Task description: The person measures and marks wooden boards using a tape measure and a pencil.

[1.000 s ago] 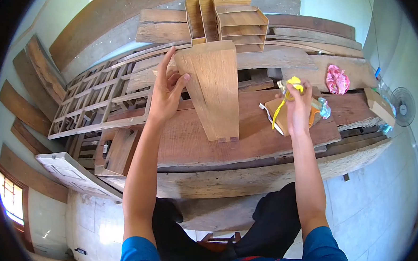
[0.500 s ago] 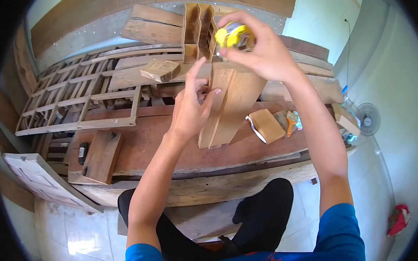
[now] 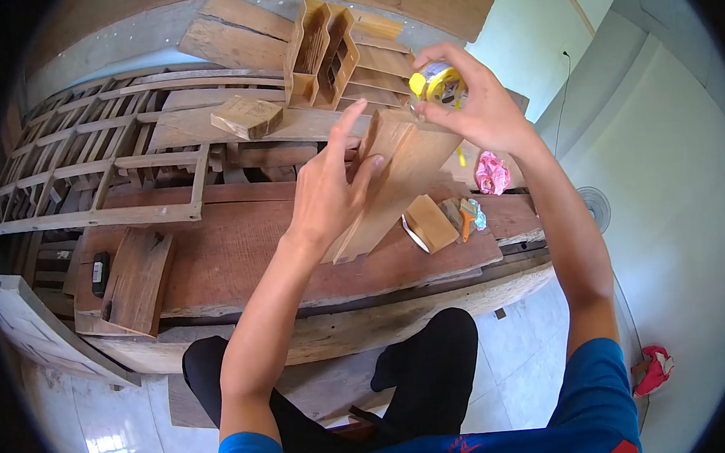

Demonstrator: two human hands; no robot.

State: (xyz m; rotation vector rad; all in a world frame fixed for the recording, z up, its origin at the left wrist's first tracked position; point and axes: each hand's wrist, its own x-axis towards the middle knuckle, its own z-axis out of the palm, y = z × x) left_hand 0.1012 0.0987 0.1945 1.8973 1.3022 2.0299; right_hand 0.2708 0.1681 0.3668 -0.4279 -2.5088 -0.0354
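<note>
A tall light-brown wooden piece [image 3: 408, 162] stands tilted on the reddish wooden bench [image 3: 233, 258]. My left hand [image 3: 328, 187] is at its left side, thumb against the wood and index finger raised, fingers apart. Near the top of the piece, my right hand [image 3: 475, 106] grips a yellow tape measure [image 3: 439, 83]. A bit of yellow tape hangs below that hand. To the right of the piece's foot lies a small brown block [image 3: 430, 223] with a white edge, beside an orange-handled brush [image 3: 466, 219].
A wooden organizer [image 3: 321, 56] stands at the back, with a wood block [image 3: 247, 118] to its left. Slatted frames [image 3: 89, 171] lie at the left. A dark board [image 3: 140, 279] and black object [image 3: 100, 273] rest at the front left. Crumpled pink material [image 3: 492, 173] lies right.
The view has shifted, so the bench things appear further left. The wooden piece leans more to the right. Yellow tape and pink material now show near my right hand, which still holds the tape measure.
</note>
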